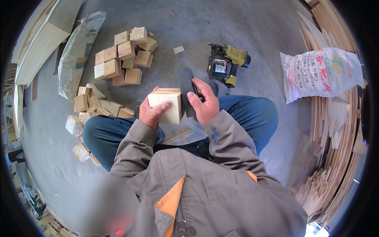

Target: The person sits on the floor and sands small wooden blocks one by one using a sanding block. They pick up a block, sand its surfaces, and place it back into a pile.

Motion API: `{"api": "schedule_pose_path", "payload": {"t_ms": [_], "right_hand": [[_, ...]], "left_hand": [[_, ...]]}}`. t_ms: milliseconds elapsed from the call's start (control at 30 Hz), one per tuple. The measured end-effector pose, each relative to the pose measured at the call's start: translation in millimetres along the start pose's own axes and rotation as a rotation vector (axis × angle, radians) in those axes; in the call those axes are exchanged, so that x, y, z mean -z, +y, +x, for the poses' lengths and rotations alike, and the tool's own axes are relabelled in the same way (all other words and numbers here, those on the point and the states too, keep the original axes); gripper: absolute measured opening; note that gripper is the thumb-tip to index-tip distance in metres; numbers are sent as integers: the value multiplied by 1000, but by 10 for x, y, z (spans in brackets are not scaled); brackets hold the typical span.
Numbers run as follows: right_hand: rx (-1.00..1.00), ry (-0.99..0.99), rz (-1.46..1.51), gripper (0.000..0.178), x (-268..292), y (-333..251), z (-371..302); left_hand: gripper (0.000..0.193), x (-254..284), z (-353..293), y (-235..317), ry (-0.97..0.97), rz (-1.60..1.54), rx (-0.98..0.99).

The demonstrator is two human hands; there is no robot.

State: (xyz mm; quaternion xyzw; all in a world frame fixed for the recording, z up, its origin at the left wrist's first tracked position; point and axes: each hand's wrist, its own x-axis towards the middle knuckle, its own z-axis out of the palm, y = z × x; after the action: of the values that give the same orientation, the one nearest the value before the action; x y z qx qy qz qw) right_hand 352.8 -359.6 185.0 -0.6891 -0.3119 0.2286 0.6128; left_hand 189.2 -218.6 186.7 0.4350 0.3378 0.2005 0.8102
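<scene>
Between my knees, my left hand (151,113) grips a squarish block of stacked wooden pieces (169,112), its thumb lying over the pale face. My right hand (206,106) is closed around a dark grey, long flat tool that looks like a sanding block (184,80). The tool stands on edge along the wooden block's right side; whether the two touch I cannot tell. Beyond my left knee lies a pile of similar wooden blocks (125,50), with more blocks (94,103) nearer my leg.
A yellow and black nail gun (227,63) lies on the floor ahead to the right. A printed white sack (321,74) rests on long wooden strips (335,134) at the right. On the left are an upright white bag (81,55) and stacked boards (47,33).
</scene>
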Motion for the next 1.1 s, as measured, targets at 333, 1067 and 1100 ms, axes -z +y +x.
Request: {"api": "schedule_pose_path", "payload": {"t_ms": [333,1067,1100], "right_hand": [[0,-289,70,52,30,-173,-239],[-356,22,300,46,23,205,-46],[-369,16,315,45,7,193,-55]], "left_hand": [[99,135,90,91,225,-169,-149],[101,71,3,131,146,402,-232],[102,80,11,121,150,421,-232]]}}
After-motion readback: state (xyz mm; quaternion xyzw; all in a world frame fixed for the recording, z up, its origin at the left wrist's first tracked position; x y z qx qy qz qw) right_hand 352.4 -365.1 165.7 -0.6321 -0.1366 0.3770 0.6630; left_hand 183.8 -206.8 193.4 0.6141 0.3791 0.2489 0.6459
